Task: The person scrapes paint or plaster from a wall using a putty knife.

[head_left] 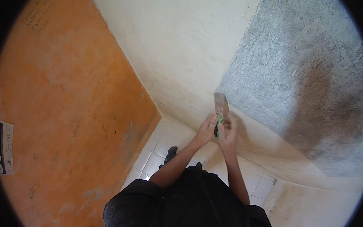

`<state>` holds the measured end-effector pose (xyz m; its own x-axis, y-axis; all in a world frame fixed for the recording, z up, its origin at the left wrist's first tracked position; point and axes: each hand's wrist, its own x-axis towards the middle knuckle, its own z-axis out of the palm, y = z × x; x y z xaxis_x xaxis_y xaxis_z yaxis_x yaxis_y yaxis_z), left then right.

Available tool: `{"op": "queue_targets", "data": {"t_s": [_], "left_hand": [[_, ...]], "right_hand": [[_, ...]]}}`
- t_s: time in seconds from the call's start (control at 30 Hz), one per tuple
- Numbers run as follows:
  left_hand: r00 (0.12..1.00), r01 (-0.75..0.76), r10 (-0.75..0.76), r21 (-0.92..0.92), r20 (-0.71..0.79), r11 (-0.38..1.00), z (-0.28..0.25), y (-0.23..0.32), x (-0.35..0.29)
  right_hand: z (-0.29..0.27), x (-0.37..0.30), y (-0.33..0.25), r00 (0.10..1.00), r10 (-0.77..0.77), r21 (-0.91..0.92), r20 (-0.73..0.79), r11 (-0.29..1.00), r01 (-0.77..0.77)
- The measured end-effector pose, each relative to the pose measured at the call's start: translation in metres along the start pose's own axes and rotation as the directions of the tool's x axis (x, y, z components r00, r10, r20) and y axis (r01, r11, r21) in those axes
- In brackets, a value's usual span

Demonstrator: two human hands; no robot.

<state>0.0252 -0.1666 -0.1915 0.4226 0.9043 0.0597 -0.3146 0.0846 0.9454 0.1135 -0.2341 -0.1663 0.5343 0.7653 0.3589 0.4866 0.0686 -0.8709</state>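
Counts: 1 scraper (221,102) w/ metal blade & green-and-dark handle, 2 bare hands, 2 dark shoes (171,153) partly visible, 1 b&w paper sheet (6,147) on the orange wall (76,91), 1 rough grey patch (290,66) on the cream wall (173,43). Scraper's approx mid-view, blade pointing up & away from the body, its tip by the patch's lower L corner; can't tell if it touches. Patch's L edge runs up along bare cream, lower edge slants down R, w/ a cream strip btwn it & the tiled floor (252,181). Orange wall meets cream at a corner L of the hands, well apart from them; open room btwn. Cream surface above & L of blade is unobstructed. L hand (206,129) is closed on the handle, thumb along it. R hand (228,134) is half-curled, thumb against the handle's R side; fingers blurred, so grip firmness unclear. Both forearms reach up from the dark shirt (201,205), converging at the handle, wrists close tog.
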Motion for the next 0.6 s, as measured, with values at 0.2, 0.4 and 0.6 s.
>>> {"op": "queue_targets", "data": {"t_s": [0.2, 0.4, 0.6], "left_hand": [[0.983, -0.166, 0.103, 0.476, 0.155, 0.864, -0.047, 0.064, 0.023], [0.826, -0.382, 0.551, 0.601, -0.119, 0.702, -0.110, 0.118, 0.071], [0.768, -0.445, 0.639, 0.754, 0.044, 0.483, -0.161, 0.195, 0.126]], "right_hand": [[0.040, 0.009, -0.008, 0.996, 0.035, 0.071, 0.076, 0.997, -0.041], [0.041, 0.001, -0.014, 0.979, 0.200, 0.097, 0.039, 0.974, -0.202], [0.023, 0.000, -0.034, 0.994, 0.050, -0.307, -0.096, 0.949, -0.078]]}}
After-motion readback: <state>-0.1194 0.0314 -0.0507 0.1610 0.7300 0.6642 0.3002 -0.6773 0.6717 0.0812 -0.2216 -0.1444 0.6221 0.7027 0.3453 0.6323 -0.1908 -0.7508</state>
